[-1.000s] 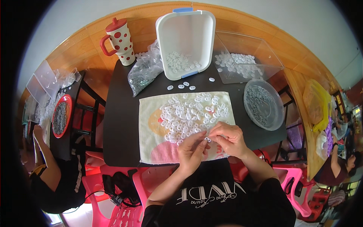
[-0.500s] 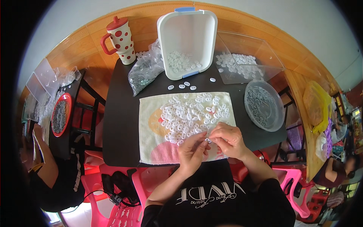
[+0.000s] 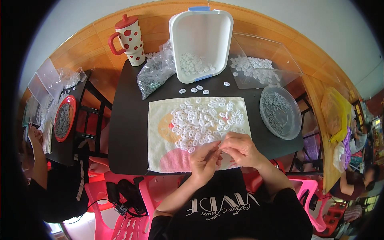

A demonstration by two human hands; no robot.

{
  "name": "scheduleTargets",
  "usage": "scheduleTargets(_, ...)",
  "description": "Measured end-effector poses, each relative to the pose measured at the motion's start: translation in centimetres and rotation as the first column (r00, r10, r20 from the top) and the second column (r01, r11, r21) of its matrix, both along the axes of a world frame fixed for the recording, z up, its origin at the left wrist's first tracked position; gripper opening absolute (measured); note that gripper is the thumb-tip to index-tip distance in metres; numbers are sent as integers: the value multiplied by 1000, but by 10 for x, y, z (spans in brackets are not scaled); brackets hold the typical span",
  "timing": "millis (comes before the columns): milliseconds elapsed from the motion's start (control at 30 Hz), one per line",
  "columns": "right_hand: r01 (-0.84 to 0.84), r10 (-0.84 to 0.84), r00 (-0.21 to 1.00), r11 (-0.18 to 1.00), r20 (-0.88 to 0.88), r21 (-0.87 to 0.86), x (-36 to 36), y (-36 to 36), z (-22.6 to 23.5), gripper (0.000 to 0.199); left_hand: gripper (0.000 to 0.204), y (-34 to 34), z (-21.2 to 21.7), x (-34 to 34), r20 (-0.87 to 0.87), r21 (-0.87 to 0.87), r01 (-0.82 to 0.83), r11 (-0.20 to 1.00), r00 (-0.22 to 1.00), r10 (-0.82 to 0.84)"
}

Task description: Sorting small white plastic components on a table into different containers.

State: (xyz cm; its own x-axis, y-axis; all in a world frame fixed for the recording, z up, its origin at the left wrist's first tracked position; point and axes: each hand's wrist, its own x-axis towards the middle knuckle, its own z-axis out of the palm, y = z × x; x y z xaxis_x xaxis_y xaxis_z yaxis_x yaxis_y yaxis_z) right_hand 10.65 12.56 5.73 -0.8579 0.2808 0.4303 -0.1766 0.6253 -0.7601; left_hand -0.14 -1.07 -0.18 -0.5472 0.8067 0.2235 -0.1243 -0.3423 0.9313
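My left hand (image 3: 204, 159) is closed in a pinch near the front edge of a cream towel (image 3: 158, 116). My right hand (image 3: 240, 149) meets it there, thumb and fingers pressed together. Half a second ago a small white oval piece with dark holes showed between the fingertips at my left hand; now the fingers mostly cover it. Whatever my right fingertips pinch is too small to make out. Just beyond both hands, a spread pile of similar white oval pieces (image 3: 196, 126) lies on the towel.
Behind the towel stand a white bin (image 3: 173, 48) with white pieces, a bag of grey screws (image 3: 154, 80) and a spotted tumbler (image 3: 132, 42). A round clear tub (image 3: 298, 120) of screws and a clear box (image 3: 250, 85) sit right. Another person's hand (image 3: 36, 136) is far left.
My fingertips have drawn closer together, and the white oval piece between them has become mostly hidden. The view has shifted slightly. At far left the other person's hand has moved.
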Motion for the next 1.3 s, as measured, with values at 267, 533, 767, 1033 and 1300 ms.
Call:
scheduleTargets(267, 375, -376, 926, 901, 37, -220, 34, 22, -1, 11, 31, 3, 0, 0, 159, -13, 32, 999, 987, -29)
scheduleTargets(533, 312, -391, 920, 780, 33, 542, 35, -13, -12, 21, 30, 2, 6, -5, 216, -6, 51, 999, 975, -48)
scheduleTargets(767, 237, -399, 905, 757, 145, 609, 25, -17, -14, 30, 29, 2, 3, -6, 245, -3, 5, 1000, 970, -4)
scheduleTargets(1033, 230, -320, 943, 828, 95, 511, 25, -15, -16, 24, 27, 5, -3, -5, 256, 39, -41, 998, 966, 30)
scheduleTargets(1300, 284, -409, 909, 751, 82, 596, 19, -29, -18, 19, 26, 5, 1, -4, 294, 80, -47, 996, 955, 22)
